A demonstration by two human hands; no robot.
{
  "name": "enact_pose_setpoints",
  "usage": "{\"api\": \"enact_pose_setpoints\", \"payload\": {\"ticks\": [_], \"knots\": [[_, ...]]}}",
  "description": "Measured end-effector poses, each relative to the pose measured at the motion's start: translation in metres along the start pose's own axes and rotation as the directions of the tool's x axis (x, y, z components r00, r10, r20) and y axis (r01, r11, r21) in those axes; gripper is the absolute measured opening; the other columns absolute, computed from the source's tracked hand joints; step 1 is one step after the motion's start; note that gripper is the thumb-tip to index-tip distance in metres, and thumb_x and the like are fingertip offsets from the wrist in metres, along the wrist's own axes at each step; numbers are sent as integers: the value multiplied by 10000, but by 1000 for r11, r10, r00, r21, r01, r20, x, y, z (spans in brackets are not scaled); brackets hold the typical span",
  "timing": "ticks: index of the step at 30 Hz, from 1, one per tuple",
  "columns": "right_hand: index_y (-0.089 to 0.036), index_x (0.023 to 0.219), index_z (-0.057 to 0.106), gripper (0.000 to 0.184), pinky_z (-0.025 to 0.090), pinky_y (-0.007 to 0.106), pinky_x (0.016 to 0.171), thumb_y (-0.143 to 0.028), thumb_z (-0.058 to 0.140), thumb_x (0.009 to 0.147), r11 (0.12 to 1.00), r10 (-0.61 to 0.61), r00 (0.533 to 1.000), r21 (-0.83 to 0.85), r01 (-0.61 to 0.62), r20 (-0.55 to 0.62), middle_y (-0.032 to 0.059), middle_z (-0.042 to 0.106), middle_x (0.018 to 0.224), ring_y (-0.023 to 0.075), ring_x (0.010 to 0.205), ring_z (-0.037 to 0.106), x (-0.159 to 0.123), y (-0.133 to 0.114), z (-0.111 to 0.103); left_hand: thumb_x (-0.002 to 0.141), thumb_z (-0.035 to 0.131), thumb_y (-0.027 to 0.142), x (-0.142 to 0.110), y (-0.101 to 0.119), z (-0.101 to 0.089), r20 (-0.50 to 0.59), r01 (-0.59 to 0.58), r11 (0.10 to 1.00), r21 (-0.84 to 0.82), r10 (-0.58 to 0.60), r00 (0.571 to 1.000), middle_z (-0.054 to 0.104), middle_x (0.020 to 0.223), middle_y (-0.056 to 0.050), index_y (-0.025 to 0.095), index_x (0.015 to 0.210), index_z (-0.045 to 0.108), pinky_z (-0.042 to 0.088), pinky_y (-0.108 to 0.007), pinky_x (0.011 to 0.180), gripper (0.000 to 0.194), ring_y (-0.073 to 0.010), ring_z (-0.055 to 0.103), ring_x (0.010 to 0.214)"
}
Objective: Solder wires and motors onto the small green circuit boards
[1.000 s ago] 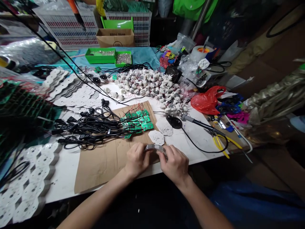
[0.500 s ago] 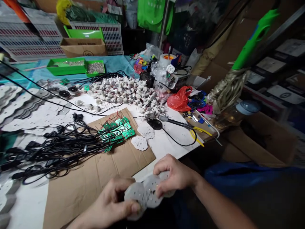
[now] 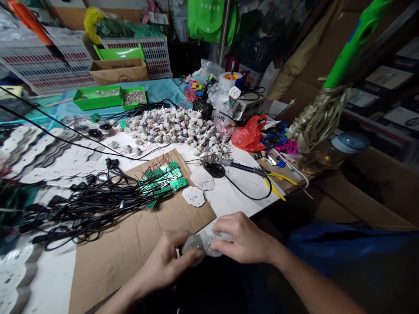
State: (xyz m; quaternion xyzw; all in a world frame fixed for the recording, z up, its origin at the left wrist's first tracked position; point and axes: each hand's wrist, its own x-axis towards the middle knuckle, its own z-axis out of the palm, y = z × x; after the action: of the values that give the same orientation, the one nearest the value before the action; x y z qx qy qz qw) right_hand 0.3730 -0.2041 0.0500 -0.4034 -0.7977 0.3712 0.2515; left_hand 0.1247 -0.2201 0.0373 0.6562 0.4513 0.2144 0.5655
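Between my two hands, at the front edge of the table, is a grey plastic panel [image 3: 207, 245] with scalloped edges and small holes. My left hand [image 3: 172, 255] grips its left end, thumb on top and fingers beneath. On its right part, my right hand [image 3: 240, 237] is closed with thumb and fingers on the panel, hiding much of that end. Just beyond lies a sheet of brown cardboard [image 3: 144, 237], with green circuit boards [image 3: 163, 181] and their black cables [image 3: 94, 205] on it. Two pale speckled pads [image 3: 194, 196] lie beside the boards.
A soldering iron [image 3: 242, 167] and yellow-handled pliers [image 3: 278, 185] lie at the right. Behind is a heap of small white motors [image 3: 176, 126], with green trays [image 3: 98, 98] farther back. Stacked grey panels [image 3: 16, 274] line the left, and a red bag [image 3: 248, 134] sits rightward.
Both hands have moved up and the panel now looks flatter, tilted away from me. My right hand covers more of it, and the whole view has shifted slightly.
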Motion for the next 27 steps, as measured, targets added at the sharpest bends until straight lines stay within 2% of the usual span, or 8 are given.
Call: {"api": "enact_pose_setpoints", "payload": {"ticks": [2, 4, 7, 9, 13, 18, 22, 27], "knots": [[-165, 661, 638, 522, 316, 217, 515, -630, 795, 838, 920, 47, 992, 382, -88, 116, -37, 531, 601, 100, 538, 442, -8, 6, 6, 811, 720, 670, -3, 7, 1, 226, 20, 985, -173, 20, 974, 590, 644, -32, 153, 684, 688, 360, -250, 560, 533, -137, 498, 613], [-159, 627, 626, 687, 272, 199, 438, -797, 879, 606, 646, 92, 961, 720, -255, 259, -48, 524, 552, 73, 456, 387, -18, 13, 22, 703, 767, 764, -2, 14, 5, 373, 90, 936, -341, 47, 927, 608, 635, -49, 145, 682, 702, 384, -264, 546, 623, -144, 501, 591], [-166, 535, 539, 782, 262, 205, 400, -868, 880, 479, 205, 109, 964, 944, -260, 242, -41, 491, 473, 59, 377, 358, -35, 22, 54, 585, 823, 797, 25, 19, 14, 339, 150, 842, -518, 41, 940, 619, 629, -51, 137, 690, 689, 410, -267, 542, 682, -138, 500, 564], [-158, 539, 543, 770, 224, 199, 394, -860, 860, 566, 151, 137, 976, 970, -188, 168, -43, 464, 451, 41, 358, 314, -44, 28, 69, 624, 838, 730, 60, 19, 19, 196, 94, 856, -509, 9, 981, 656, 686, -51, 135, 763, 704, 448, -269, 573, 625, -146, 545, 588], [-175, 557, 475, 748, 201, 189, 417, -776, 921, 583, 222, 290, 957, 974, -46, -21, -74, 412, 461, 31, 392, 263, -54, 39, 65, 789, 792, 380, 134, 13, 27, -105, 14, 995, 96, -4, 994, 738, 852, -75, 141, 979, 731, 534, -322, 710, 312, -226, 675, 762], [-162, 609, 559, 631, 217, 194, 464, -641, 970, 601, 414, 370, 929, 889, -196, 32, -58, 460, 547, 60, 486, 304, -56, 40, 48, 865, 730, 219, 164, 10, 39, -161, 55, 778, 626, 61, 985, 731, 1067, -168, 122, 1103, 695, 544, -372, 845, 259, -291, 710, 982], [-166, 644, 608, 498, 290, 200, 496, -570, 893, 703, 684, 427, 904, 650, -330, 10, -50, 499, 589, 90, 540, 387, -47, 38, 46, 931, 681, 288, 151, 16, 33, -182, 69, 674, 735, 99, 978, 672, 1112, -151, 153, 1066, 699, 548, -344, 756, 192, -258, 715, 886], [-182, 706, 626, 371, 373, 234, 579, -470, 773, 889, 965, 259, 902, 135, -226, -345, -29, 570, 649, 136, 622, 525, -29, 44, 47, 952, 606, 198, 98, 17, -5, 8, -218, 832, 510, 249, 969, 699, 1144, -95, 204, 1241, 679, 570, -312, 784, 299, -195, 716, 866]]}}
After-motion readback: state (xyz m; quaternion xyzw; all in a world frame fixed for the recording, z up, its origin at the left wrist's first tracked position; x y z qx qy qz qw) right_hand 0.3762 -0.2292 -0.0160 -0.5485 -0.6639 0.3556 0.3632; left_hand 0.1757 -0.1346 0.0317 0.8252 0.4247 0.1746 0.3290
